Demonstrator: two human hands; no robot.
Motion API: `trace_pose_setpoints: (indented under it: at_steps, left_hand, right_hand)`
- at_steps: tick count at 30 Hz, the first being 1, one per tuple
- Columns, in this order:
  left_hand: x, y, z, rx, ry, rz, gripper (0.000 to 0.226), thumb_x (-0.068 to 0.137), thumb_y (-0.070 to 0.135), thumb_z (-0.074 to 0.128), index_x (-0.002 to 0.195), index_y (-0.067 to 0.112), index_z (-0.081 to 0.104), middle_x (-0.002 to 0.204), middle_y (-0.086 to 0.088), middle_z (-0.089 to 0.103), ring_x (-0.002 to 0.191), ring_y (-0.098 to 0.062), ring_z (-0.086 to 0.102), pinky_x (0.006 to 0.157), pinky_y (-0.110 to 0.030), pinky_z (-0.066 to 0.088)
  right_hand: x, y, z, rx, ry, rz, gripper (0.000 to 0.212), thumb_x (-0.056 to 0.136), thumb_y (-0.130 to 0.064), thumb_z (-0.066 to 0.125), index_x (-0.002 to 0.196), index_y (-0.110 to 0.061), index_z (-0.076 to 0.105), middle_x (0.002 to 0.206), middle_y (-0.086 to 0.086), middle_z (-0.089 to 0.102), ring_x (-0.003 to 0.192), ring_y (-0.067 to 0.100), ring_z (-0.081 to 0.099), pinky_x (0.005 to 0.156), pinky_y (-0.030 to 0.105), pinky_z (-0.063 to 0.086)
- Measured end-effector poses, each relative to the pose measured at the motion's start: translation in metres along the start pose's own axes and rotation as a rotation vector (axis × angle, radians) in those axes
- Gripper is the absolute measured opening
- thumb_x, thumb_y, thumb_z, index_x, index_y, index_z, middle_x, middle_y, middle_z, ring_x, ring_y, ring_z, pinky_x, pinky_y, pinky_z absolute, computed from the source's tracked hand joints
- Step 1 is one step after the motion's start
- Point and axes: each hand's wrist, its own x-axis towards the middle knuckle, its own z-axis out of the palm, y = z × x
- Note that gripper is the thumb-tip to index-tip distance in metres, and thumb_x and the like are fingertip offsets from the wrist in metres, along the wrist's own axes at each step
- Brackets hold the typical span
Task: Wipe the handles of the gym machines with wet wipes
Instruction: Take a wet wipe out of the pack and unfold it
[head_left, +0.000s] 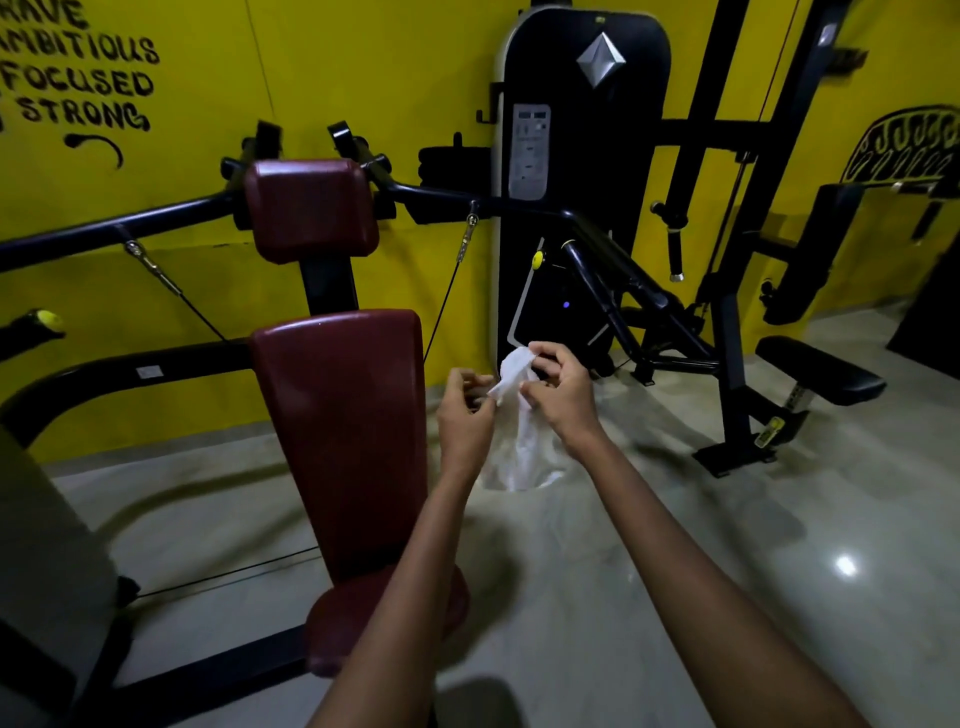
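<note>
Wipe (511, 410) is dangling between both hands, left hand (465, 415) and right hand (558, 392) pinching its top; loose pinches could be dropping it onto the floor (675, 519).

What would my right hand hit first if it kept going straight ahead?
Probably the black machine arm beyond the right hand, which pinches the wet wipe; depth is unclear.
</note>
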Motion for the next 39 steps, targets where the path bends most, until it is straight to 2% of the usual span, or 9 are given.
trace_pose_setpoints:
  at_steps: [5, 9, 12, 15, 19, 23, 29, 35, 39]
  left_hand:
    - [0.004, -0.01, -0.006, 0.189, -0.288, 0.137, 0.035, 0.079, -0.021, 0.046, 0.094, -0.002, 0.072, 0.108, 0.005, 0.055, 0.096, -0.003, 0.052, 0.073, -0.004, 0.043]
    - [0.005, -0.012, -0.011, 0.106, -0.156, 0.09, 0.041, 0.081, -0.016, 0.049, 0.115, 0.0, 0.064, 0.114, -0.006, 0.061, 0.099, -0.013, 0.056, 0.076, -0.009, 0.046]
    - [0.014, -0.019, -0.017, -0.033, -0.055, -0.074, 0.04, 0.083, -0.011, 0.052, 0.119, 0.003, 0.062, 0.115, -0.009, 0.064, 0.099, -0.018, 0.061, 0.084, -0.029, 0.053]
    - [0.023, -0.022, -0.025, -0.074, -0.091, -0.184, 0.038, 0.082, -0.014, 0.053, 0.118, -0.002, 0.061, 0.103, -0.014, 0.063, 0.074, -0.008, 0.059, 0.067, -0.017, 0.051]
    - [0.035, -0.027, -0.033, 0.004, -0.324, -0.235, 0.032, 0.084, -0.01, 0.06, 0.116, -0.005, 0.061, 0.087, -0.01, 0.064, 0.059, 0.002, 0.059, 0.067, -0.013, 0.051]
    - [0.043, -0.03, -0.035, -0.096, -0.275, -0.299, 0.024, 0.086, -0.01, 0.057, 0.11, -0.012, 0.061, 0.066, 0.005, 0.068, 0.058, 0.0, 0.063, 0.065, -0.014, 0.053]
    - [0.043, -0.027, -0.031, -0.201, -0.207, -0.327, 0.031, 0.085, -0.004, 0.062, 0.117, -0.007, 0.059, 0.085, -0.005, 0.066, 0.068, -0.004, 0.064, 0.065, -0.016, 0.053]
    - [0.044, -0.031, -0.024, -0.054, -0.182, -0.242, 0.051, 0.075, -0.01, 0.071, 0.123, 0.0, 0.057, 0.108, -0.012, 0.061, 0.094, -0.021, 0.059, 0.081, -0.035, 0.054]
    - [0.049, -0.033, -0.026, -0.024, -0.159, -0.206, 0.045, 0.077, -0.011, 0.069, 0.12, -0.003, 0.058, 0.1, -0.017, 0.063, 0.088, -0.021, 0.061, 0.072, -0.026, 0.056]
  right_hand:
    - [0.002, 0.001, 0.003, -0.007, -0.023, 0.021, 0.053, 0.082, 0.007, 0.058, 0.128, -0.014, 0.046, 0.1, 0.002, 0.059, 0.089, 0.007, 0.061, 0.067, 0.017, 0.053]
    - [0.008, 0.004, 0.0, -0.009, 0.157, 0.081, 0.024, 0.084, 0.004, 0.059, 0.108, -0.003, 0.06, 0.092, 0.007, 0.063, 0.082, 0.012, 0.06, 0.06, 0.005, 0.046]
    - [0.011, 0.01, -0.006, -0.047, 0.202, 0.109, 0.012, 0.084, 0.005, 0.057, 0.087, -0.004, 0.063, 0.078, 0.005, 0.062, 0.067, 0.009, 0.057, 0.057, 0.009, 0.044]
    - [0.016, 0.014, -0.014, -0.145, 0.176, 0.094, 0.024, 0.085, 0.002, 0.056, 0.066, -0.013, 0.054, 0.063, -0.003, 0.053, 0.06, 0.006, 0.047, 0.057, 0.019, 0.04]
    - [0.024, 0.016, -0.026, -0.323, 0.077, 0.126, 0.015, 0.092, -0.007, 0.049, 0.079, -0.006, 0.056, 0.073, 0.004, 0.054, 0.071, 0.014, 0.049, 0.065, 0.025, 0.039]
    - [0.032, 0.01, -0.036, -0.268, 0.028, 0.277, 0.009, 0.095, -0.01, 0.046, 0.092, -0.01, 0.054, 0.074, 0.0, 0.049, 0.067, 0.013, 0.046, 0.059, 0.026, 0.041]
    - [0.033, 0.005, -0.036, 0.348, -0.063, 0.53, 0.029, 0.088, 0.002, 0.056, 0.112, -0.012, 0.046, 0.079, 0.005, 0.056, 0.066, 0.012, 0.05, 0.062, 0.028, 0.043]
    - [0.028, 0.011, -0.033, 0.364, -0.151, 0.512, 0.022, 0.08, 0.012, 0.06, 0.096, -0.004, 0.058, 0.071, 0.006, 0.066, 0.057, 0.008, 0.065, 0.055, 0.018, 0.055]
    - [0.032, 0.016, -0.037, 0.227, -0.062, 0.415, 0.025, 0.077, 0.012, 0.063, 0.098, -0.001, 0.063, 0.078, 0.008, 0.062, 0.064, 0.011, 0.062, 0.064, 0.02, 0.052]
